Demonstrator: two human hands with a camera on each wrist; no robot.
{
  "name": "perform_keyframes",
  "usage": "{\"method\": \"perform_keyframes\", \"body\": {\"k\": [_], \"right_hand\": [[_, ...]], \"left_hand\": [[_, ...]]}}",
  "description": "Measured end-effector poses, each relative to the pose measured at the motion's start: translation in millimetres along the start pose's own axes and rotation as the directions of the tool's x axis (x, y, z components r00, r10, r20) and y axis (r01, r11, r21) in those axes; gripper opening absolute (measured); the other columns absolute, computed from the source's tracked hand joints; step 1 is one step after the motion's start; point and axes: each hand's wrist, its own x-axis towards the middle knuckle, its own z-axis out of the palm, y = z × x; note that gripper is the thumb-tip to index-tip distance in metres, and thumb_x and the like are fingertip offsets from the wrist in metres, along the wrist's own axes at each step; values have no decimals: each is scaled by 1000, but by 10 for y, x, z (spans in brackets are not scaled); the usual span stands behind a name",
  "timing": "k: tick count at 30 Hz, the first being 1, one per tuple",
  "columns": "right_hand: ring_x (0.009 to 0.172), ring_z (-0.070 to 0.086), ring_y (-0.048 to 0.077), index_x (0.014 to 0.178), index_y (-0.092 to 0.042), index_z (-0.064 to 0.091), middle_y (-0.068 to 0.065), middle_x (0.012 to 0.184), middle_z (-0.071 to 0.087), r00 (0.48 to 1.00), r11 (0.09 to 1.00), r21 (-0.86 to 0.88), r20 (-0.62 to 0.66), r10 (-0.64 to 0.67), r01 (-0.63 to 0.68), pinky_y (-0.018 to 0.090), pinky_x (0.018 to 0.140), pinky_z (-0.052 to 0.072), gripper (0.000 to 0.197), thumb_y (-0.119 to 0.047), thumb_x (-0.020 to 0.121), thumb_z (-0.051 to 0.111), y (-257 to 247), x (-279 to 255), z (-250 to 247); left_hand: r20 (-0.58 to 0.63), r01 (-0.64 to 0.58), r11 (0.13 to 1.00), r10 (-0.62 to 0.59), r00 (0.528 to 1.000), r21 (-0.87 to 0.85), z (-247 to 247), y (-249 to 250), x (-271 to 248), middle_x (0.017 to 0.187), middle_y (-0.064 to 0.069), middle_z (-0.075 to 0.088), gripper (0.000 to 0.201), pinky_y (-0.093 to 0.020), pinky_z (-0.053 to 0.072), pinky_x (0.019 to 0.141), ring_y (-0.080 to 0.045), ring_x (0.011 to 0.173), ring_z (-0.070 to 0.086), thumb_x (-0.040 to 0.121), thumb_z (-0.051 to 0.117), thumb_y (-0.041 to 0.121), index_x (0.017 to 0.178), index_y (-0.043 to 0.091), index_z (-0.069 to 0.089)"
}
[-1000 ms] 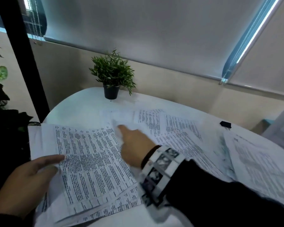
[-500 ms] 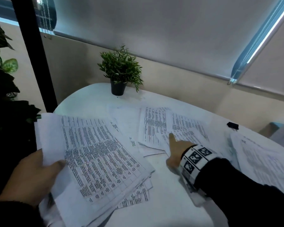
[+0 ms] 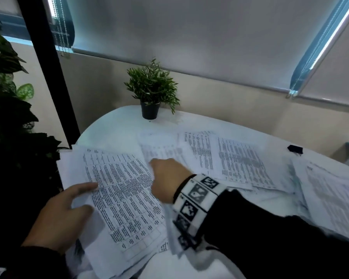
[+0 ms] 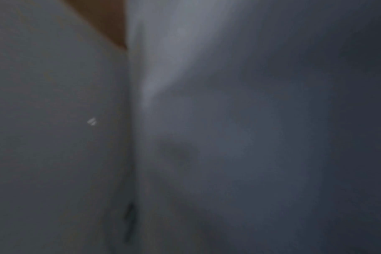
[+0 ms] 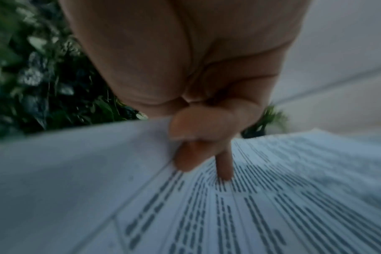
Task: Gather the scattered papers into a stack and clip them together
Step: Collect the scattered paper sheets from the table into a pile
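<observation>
A stack of printed papers (image 3: 121, 198) lies at the table's near left. My left hand (image 3: 83, 198) grips its left edge, thumb on top. My right hand (image 3: 159, 168) is at the stack's right edge with fingers curled. In the right wrist view my right hand (image 5: 198, 151) pinches the edge of a printed sheet (image 5: 272, 197) between thumb and fingers. More loose sheets (image 3: 236, 158) lie spread across the middle, and others (image 3: 330, 194) lie at the right. A black binder clip (image 3: 295, 149) sits far right. The left wrist view shows only blurred grey paper (image 4: 228, 137).
A small potted plant (image 3: 151, 91) stands at the back of the white round table (image 3: 113, 129). Large dark leafy plants (image 3: 6, 117) and a black post (image 3: 48, 67) are beside the table's left edge. A wall and window blinds are behind.
My right hand has come back left from the loose sheets in the middle to the stack's right edge, with a sheet in its fingers. My left hand keeps its hold on the stack.
</observation>
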Motion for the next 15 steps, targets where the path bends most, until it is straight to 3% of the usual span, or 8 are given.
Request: {"method": "perform_keyframes", "body": {"k": [2, 4, 5, 7, 9, 11, 13, 15], "right_hand": [[108, 59, 29, 135, -8, 41, 15, 133, 52, 993, 971, 223, 62, -102, 86, 37, 88, 53, 45, -8, 91, 49, -308, 57, 136], [102, 60, 28, 139, -10, 38, 17, 131, 53, 972, 842, 531, 134, -192, 93, 31, 81, 52, 47, -10, 93, 48, -451, 117, 248], [97, 60, 26, 141, -11, 36, 17, 127, 55, 951, 748, 662, 200, -235, 46, 30, 80, 51, 49, -11, 94, 49, -461, 137, 265], [92, 59, 24, 143, -12, 35, 17, 121, 57, 917, 619, 783, 287, -277, -58, 34, 80, 50, 50, -23, 96, 50, -352, 203, 201], [92, 61, 25, 137, -9, 42, 16, 117, 59, 944, 593, 792, 291, -157, -145, 32, 78, 48, 49, -40, 98, 41, -66, 312, 53], [96, 59, 24, 132, -6, 47, 12, 116, 59, 985, 763, 624, 135, 105, -167, 33, 84, 45, 49, -41, 99, 38, 368, 448, -157], [112, 54, 26, 131, -8, 47, 9, 130, 54, 942, 938, 163, -88, 324, -307, 34, 97, 42, 47, -40, 96, 40, 868, 565, -292], [109, 56, 26, 132, -9, 43, 12, 134, 53, 866, 871, -55, -157, 475, -488, 29, 89, 46, 53, -42, 91, 45, 1283, 608, -326]], "left_hand": [[40, 129, 983, -125, 991, -134, 0, 8, 92, 120, -7, 64, 21, -41, 39, 105, -27, 118, 56, 88, 64, 12, 101, 26, 73], [76, 177, 974, -168, 983, -140, 33, 54, 134, 121, -9, 65, 27, -40, 38, 104, -27, 118, 55, 92, 63, 22, 117, 11, 68], [50, 158, 980, -153, 987, -123, 40, 82, 92, 111, -5, 67, 24, -38, 39, 101, -24, 111, 57, 92, 64, 24, 111, 11, 68], [-34, 73, 995, -75, 997, -68, 21, 144, -50, 101, -3, 64, 17, -35, 40, 96, -20, 101, 54, 83, 72, 16, 99, 17, 66], [-74, 62, 997, -66, 995, -44, 0, 197, -200, 105, -7, 63, 27, -34, 43, 91, -21, 100, 56, 79, 71, 1, 96, 20, 64], [-62, 48, 998, -51, 997, -47, 7, 298, -233, 95, -5, 66, 18, -33, 42, 81, -22, 92, 57, 84, 65, 4, 84, 22, 65], [-88, 90, 991, -98, 991, -97, 7, 354, -209, 86, -2, 67, 13, -37, 44, 81, -25, 87, 57, 90, 61, 25, 79, 23, 68], [-72, 164, 974, -177, 982, -158, 17, 404, -224, 99, -7, 67, 55, -42, 43, 94, -29, 97, 59, 81, 53, 68, 95, 18, 72]]}}
